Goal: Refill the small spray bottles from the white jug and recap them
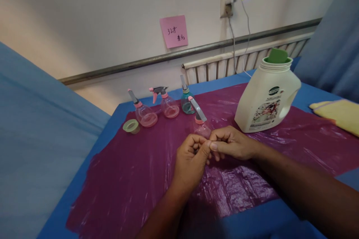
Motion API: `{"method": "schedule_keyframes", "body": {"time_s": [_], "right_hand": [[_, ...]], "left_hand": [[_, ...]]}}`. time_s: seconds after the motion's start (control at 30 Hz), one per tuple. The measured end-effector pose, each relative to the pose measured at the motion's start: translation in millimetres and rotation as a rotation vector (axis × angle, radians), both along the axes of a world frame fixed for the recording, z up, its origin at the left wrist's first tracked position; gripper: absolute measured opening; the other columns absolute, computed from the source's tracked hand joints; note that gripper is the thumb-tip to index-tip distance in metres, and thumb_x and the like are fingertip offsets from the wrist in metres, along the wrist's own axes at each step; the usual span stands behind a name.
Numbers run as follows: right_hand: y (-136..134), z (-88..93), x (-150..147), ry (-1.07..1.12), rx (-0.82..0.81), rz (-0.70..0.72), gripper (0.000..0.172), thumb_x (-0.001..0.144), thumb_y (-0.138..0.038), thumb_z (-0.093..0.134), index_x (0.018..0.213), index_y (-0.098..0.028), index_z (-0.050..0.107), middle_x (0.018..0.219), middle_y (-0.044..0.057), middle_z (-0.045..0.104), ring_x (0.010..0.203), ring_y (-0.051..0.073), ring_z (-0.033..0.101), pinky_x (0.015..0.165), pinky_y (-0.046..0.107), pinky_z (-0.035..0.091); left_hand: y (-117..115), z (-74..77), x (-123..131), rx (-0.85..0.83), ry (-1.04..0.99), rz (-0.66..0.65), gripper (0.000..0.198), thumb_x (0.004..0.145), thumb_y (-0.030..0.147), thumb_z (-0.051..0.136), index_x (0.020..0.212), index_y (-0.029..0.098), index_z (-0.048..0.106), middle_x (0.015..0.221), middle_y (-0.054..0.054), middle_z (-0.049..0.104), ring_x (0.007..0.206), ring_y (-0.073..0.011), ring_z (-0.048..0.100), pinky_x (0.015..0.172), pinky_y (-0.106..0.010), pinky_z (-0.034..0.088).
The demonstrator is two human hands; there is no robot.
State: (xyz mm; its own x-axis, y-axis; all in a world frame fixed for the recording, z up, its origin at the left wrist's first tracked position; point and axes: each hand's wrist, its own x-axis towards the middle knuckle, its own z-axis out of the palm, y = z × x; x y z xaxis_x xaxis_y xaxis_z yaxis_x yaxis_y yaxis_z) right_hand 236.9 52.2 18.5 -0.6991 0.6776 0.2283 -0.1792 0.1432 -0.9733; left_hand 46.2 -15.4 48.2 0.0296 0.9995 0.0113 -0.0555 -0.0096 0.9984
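My left hand (193, 157) and my right hand (231, 142) meet over the purple plastic sheet (134, 179), fingertips and thumbs pinched together. Whatever may be between the fingers is hidden. Right behind them stands a spray bottle (201, 127) with a pink collar and grey trigger head, its lower part covered by my hands. Farther back are two clear spray bottles with pink bases, one at the left (146, 115) and one beside it (169, 106). A teal spray bottle (187, 101) stands to their right. A large cream detergent jug (252, 108), uncapped, holds a green scoop-like piece (278, 56) in its mouth.
A small pale green cap (131, 125) lies at the left of the sheet. Yellow cloth (340, 114) rests at the right edge. Blue curtains hang on both sides. The wall behind carries a rail, a pink note (174, 31) and a socket (226, 6) with cords.
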Motion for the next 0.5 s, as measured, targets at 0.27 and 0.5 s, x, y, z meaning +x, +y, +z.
{"method": "schedule_keyframes", "body": {"time_s": [0.27, 0.5], "right_hand": [[2.0, 2.6, 3.0, 0.042, -0.052, 0.076, 0.046, 0.112, -0.053, 0.070, 0.089, -0.014, 0.076, 0.078, 0.006, 0.081, 0.062, 0.011, 0.068, 0.060, 0.022, 0.051], [2.4, 4.0, 2.6, 0.081, -0.119, 0.115, 0.045, 0.112, -0.054, 0.069, 0.091, -0.015, 0.074, 0.079, 0.007, 0.082, 0.062, 0.012, 0.070, 0.060, 0.024, 0.055]], "left_hand": [[3.2, 2.0, -0.5, -0.069, -0.088, -0.076, 0.039, 0.094, 0.051, 0.088, 0.087, 0.020, 0.065, 0.066, 0.003, 0.070, 0.053, -0.0090, 0.058, 0.054, -0.020, 0.045], [4.6, 2.4, -0.9, -0.116, -0.148, -0.120, 0.040, 0.094, 0.051, 0.089, 0.089, 0.020, 0.064, 0.065, 0.003, 0.071, 0.051, -0.0084, 0.057, 0.053, -0.019, 0.043]]}}
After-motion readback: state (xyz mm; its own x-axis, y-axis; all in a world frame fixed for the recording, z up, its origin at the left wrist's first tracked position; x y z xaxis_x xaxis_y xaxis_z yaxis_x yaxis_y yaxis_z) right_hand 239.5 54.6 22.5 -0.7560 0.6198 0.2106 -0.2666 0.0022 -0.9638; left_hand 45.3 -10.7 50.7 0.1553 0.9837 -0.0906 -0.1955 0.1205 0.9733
